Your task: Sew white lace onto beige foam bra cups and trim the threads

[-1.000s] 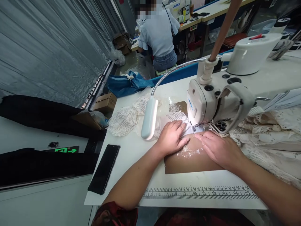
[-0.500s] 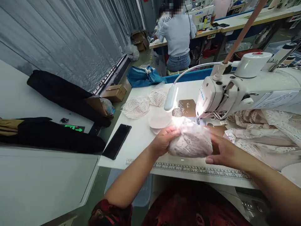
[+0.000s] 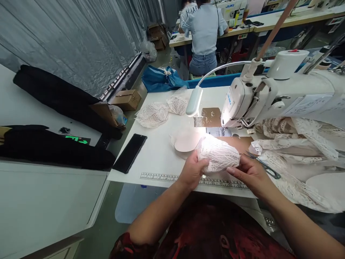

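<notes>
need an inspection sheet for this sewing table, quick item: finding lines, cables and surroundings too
surface: white table, ruler scale along its near edge
job's things: lace piece in front of the machine; two more lace pieces at far left
clutter: phone at left; fabric heap at right; snips by the right hand, held or lying unclear
hands: left grips the lace piece's left end; right touches its right end, grip unclear
cables: thin dark cord behind a co-worker
surroundings: that co-worker seated beyond, blue bag, cardboard box

Phone (image 3: 129,153) left on table (image 3: 159,151), lace piece (image 3: 219,154) before sewing machine (image 3: 265,99)
</notes>
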Demonstrator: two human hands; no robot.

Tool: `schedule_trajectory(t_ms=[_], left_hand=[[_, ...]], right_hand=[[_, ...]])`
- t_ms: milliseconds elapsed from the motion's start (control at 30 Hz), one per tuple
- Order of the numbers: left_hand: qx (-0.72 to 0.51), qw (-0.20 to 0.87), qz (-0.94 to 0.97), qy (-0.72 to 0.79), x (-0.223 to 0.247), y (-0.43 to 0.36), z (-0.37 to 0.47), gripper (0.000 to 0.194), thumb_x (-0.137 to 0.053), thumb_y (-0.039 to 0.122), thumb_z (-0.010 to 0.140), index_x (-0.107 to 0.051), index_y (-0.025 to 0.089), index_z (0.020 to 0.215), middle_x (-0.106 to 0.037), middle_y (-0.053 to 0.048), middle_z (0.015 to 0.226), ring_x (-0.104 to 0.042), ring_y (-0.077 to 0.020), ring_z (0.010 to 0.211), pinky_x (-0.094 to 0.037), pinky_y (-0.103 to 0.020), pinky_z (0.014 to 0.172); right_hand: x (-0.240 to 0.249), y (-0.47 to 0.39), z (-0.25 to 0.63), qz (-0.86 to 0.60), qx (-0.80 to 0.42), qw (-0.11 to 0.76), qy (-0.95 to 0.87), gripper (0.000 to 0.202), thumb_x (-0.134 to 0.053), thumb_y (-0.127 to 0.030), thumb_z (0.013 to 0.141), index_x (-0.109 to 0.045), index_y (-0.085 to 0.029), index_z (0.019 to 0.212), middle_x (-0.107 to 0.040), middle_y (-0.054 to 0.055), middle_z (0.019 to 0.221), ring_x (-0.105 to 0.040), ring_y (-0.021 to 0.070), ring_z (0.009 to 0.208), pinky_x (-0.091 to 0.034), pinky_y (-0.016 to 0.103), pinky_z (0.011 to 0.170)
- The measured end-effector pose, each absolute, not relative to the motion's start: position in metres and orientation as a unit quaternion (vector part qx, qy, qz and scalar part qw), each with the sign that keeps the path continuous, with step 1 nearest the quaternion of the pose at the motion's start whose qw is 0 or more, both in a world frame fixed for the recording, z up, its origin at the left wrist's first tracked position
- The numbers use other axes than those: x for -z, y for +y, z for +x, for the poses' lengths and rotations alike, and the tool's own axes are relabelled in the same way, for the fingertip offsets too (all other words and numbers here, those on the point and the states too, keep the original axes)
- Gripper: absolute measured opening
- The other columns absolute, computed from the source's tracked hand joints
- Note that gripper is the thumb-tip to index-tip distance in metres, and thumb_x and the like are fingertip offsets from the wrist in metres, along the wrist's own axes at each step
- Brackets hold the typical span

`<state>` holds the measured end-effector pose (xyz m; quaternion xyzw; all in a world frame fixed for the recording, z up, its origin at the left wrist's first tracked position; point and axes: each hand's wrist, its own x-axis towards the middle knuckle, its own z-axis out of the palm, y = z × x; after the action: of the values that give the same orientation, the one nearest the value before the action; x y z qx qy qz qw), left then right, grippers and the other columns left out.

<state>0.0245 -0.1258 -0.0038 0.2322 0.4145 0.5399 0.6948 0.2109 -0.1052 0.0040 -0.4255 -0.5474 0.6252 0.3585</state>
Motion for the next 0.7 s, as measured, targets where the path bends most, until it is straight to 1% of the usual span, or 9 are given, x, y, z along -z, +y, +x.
schedule_trajectory(t_ms=[100, 167, 233, 300, 367, 400, 500, 633, 700], left_hand=[[-0.546, 0.696, 0.222, 0.41, 0.005, -0.121, 0.023, 0.047, -0.068, 0.017, 0.067, -0.062, 0.016, 0.114, -0.072, -0.006, 0.104, -0.065, -0.0223, 0.104, -0.05, -0.034, 0.091], [-0.544, 0.695, 0.22, 0.416, 0.006, -0.119, 0.021, 0.039, -0.069, 0.02, 0.069, -0.064, 0.016, 0.108, -0.072, -0.005, 0.099, -0.066, -0.021, 0.099, -0.051, -0.032, 0.087], [-0.538, 0.695, 0.222, 0.422, 0.007, -0.119, 0.02, 0.031, -0.071, 0.026, 0.073, -0.066, 0.015, 0.102, -0.071, -0.004, 0.091, -0.066, -0.0186, 0.09, -0.052, -0.028, 0.079], [-0.531, 0.696, 0.221, 0.43, 0.006, -0.119, 0.019, 0.026, -0.073, 0.031, 0.076, -0.067, 0.015, 0.095, -0.069, -0.002, 0.081, -0.064, -0.0147, 0.077, -0.051, -0.023, 0.067], [-0.532, 0.692, 0.215, 0.438, 0.006, -0.12, 0.018, 0.025, -0.075, 0.034, 0.075, -0.068, 0.015, 0.089, -0.065, 0.0, 0.071, -0.06, -0.0111, 0.066, -0.048, -0.019, 0.058], [-0.535, 0.689, 0.211, 0.441, 0.005, -0.12, 0.017, 0.025, -0.076, 0.034, 0.075, -0.068, 0.014, 0.089, -0.064, 0.001, 0.069, -0.059, -0.0101, 0.063, -0.047, -0.018, 0.056], [-0.545, 0.684, 0.191, 0.447, 0.004, -0.119, 0.014, 0.028, -0.078, 0.034, 0.074, -0.068, 0.015, 0.092, -0.066, 0.001, 0.074, -0.061, -0.0102, 0.067, -0.05, -0.018, 0.058], [-0.557, 0.675, 0.137, 0.463, 0.003, -0.118, 0.011, 0.027, -0.079, 0.033, 0.073, -0.066, 0.016, 0.09, -0.071, -0.001, 0.085, -0.066, -0.0115, 0.072, -0.055, -0.021, 0.064], [-0.55, 0.682, 0.133, 0.464, 0.002, -0.118, 0.01, 0.033, -0.075, 0.04, 0.077, -0.066, 0.017, 0.098, -0.074, -0.004, 0.092, -0.07, -0.0156, 0.078, -0.057, -0.026, 0.07]], right_hand=[[-0.001, -0.11, 0.206, -0.436, -0.631, 0.362, -0.529, 0.038, -0.071, -0.046, 0.08, -0.07, -0.027, 0.112, -0.074, 0.005, 0.106, -0.066, 0.0267, 0.103, -0.051, 0.044, 0.094], [-0.001, -0.109, 0.205, -0.438, -0.635, 0.369, -0.519, 0.037, -0.071, -0.047, 0.08, -0.071, -0.025, 0.11, -0.075, 0.006, 0.107, -0.067, 0.0271, 0.103, -0.05, 0.045, 0.095], [-0.002, -0.107, 0.204, -0.436, -0.635, 0.38, -0.512, 0.036, -0.072, -0.047, 0.079, -0.072, -0.024, 0.107, -0.075, 0.006, 0.108, -0.066, 0.0273, 0.104, -0.049, 0.045, 0.096], [-0.002, -0.106, 0.205, -0.432, -0.636, 0.392, -0.505, 0.032, -0.071, -0.047, 0.08, -0.074, -0.026, 0.104, -0.075, 0.005, 0.108, -0.065, 0.0273, 0.107, -0.048, 0.045, 0.099], [-0.002, -0.104, 0.205, -0.425, -0.643, 0.399, -0.496, 0.029, -0.068, -0.048, 0.082, -0.075, -0.027, 0.101, -0.075, 0.004, 0.108, -0.064, 0.028, 0.111, -0.047, 0.045, 0.1], [-0.001, -0.104, 0.206, -0.423, -0.649, 0.4, -0.49, 0.029, -0.067, -0.049, 0.083, -0.075, -0.028, 0.1, -0.075, 0.005, 0.108, -0.063, 0.0285, 0.112, -0.047, 0.046, 0.1], [0.005, -0.102, 0.208, -0.42, -0.666, 0.406, -0.465, 0.033, -0.064, -0.052, 0.084, -0.075, -0.026, 0.1, -0.075, 0.006, 0.107, -0.064, 0.0286, 0.111, -0.049, 0.046, 0.098], [0.015, -0.099, 0.21, -0.407, -0.682, 0.414, -0.444, 0.038, -0.061, -0.054, 0.086, -0.076, -0.022, 0.099, -0.076, 0.007, 0.101, -0.065, 0.0271, 0.108, -0.048, 0.044, 0.1], [0.018, -0.097, 0.211, -0.408, -0.684, 0.412, -0.442, 0.039, -0.06, -0.056, 0.086, -0.076, -0.023, 0.099, -0.076, 0.007, 0.097, -0.065, 0.0275, 0.107, -0.049, 0.044, 0.098]])
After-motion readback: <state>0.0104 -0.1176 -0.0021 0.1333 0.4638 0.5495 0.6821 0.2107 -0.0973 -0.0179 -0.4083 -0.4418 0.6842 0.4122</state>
